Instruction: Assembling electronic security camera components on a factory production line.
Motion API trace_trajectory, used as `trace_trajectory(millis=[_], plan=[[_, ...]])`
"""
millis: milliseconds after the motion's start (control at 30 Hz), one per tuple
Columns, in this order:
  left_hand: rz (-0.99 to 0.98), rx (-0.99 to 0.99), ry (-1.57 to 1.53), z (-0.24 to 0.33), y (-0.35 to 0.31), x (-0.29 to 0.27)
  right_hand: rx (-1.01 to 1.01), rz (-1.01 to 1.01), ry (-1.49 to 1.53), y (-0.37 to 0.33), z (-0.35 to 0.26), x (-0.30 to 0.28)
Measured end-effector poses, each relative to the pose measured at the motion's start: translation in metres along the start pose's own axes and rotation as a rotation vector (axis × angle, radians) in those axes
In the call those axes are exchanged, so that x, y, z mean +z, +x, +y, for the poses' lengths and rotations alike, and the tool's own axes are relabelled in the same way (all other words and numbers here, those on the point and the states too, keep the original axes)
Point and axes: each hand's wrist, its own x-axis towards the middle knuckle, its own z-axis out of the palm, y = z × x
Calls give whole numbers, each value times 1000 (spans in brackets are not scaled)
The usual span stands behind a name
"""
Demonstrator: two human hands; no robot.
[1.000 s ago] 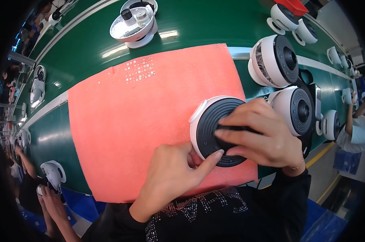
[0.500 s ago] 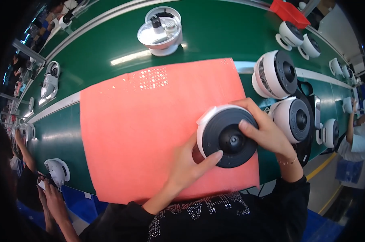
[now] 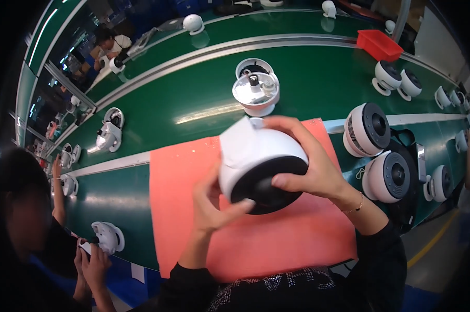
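Note:
A round white housing [image 3: 263,148] with a black disc-shaped face is held between my two hands above a pink mat [image 3: 180,213]. It is tilted, with its white shell toward the far side and its black face toward me. My left hand [image 3: 208,200] grips the lower left, thumb along the face's rim. On the other side, my right hand [image 3: 318,169] has its fingers over the shell and its thumb on the face. A white flap-like part [image 3: 238,134] stands out from the shell's far left; I cannot tell what it is. The face's centre is blurred and partly covered.
Right of the mat stand two similar housings [image 3: 368,130] [image 3: 386,178]. Beyond the mat an opened white unit [image 3: 255,93] sits on the green conveyor [image 3: 193,104]. At the far right is a red bin [image 3: 379,44]. A co-worker's hands [image 3: 93,265] handle a unit at lower left.
The housing has been raised and turned, so more of its white shell shows and its face points lower. Both hands moved with it. The head view has also shifted.

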Motion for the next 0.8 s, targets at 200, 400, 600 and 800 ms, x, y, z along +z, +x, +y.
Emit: trace_trajectory(millis=[200,400,600,800], plan=[[258,22,-723,-23,27,-26,-207,161,-264,32,-8,53],[382,87,-759,-24,37,-58,-231,142,-137,69,4,83],[311,-281,-708,-27,57,-101,-37,268,-76,108,47,106],[59,-237,-959,-74,71,-131,-111,-30,-62,90,45,99]])
